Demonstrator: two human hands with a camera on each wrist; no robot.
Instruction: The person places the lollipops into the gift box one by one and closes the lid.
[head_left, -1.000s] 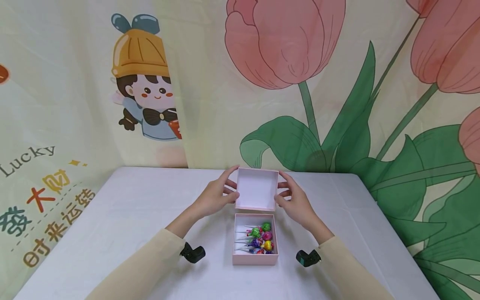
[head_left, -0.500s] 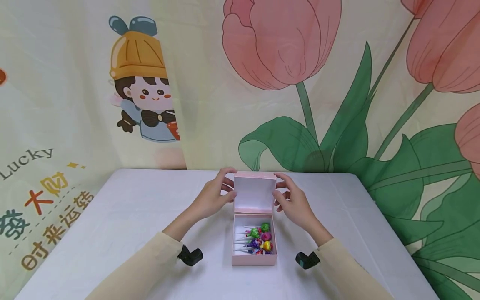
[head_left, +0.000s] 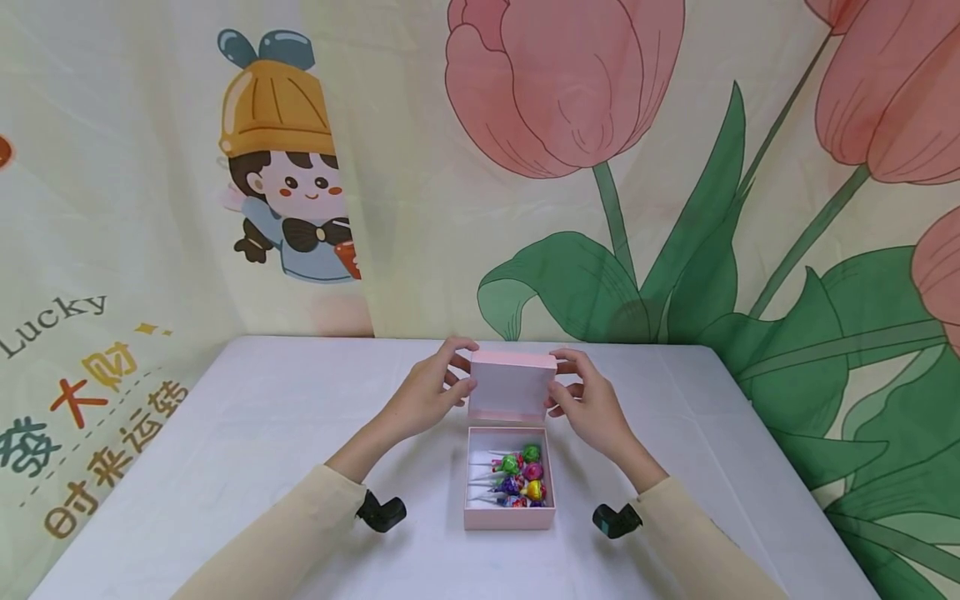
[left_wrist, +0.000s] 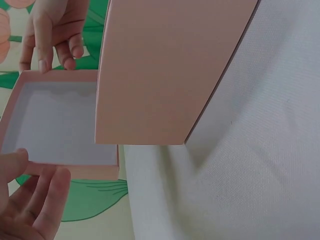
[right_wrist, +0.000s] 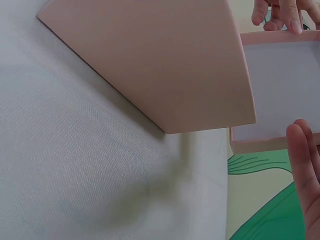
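A pink box lid point(head_left: 512, 387) with a white inside stands tilted up behind the open pink box point(head_left: 510, 520), its hollow side facing me. My left hand point(head_left: 426, 390) grips the lid's left edge between thumb and fingers. At the lid's right edge my right hand point(head_left: 592, 408) pinches the other side. Several lollipops point(head_left: 513, 483) in bright wrappers lie in the box, sticks to the left, candy heads to the right. Both wrist views show the lid point(left_wrist: 60, 120) held from two sides, beyond the outer wall of the box point(right_wrist: 160, 65); the lollipops are hidden there.
A white cloth covers the table point(head_left: 300, 417). Right behind its far edge hangs a printed curtain point(head_left: 420, 208) with tulips and a cartoon figure. A black wrist camera point(head_left: 382, 511) sits at my left cuff, another wrist camera point(head_left: 617, 520) at my right.
Both hands have tipped the lid's top edge forward toward me, so its pink upper side wall now shows. The box and the lollipops have stayed in place.
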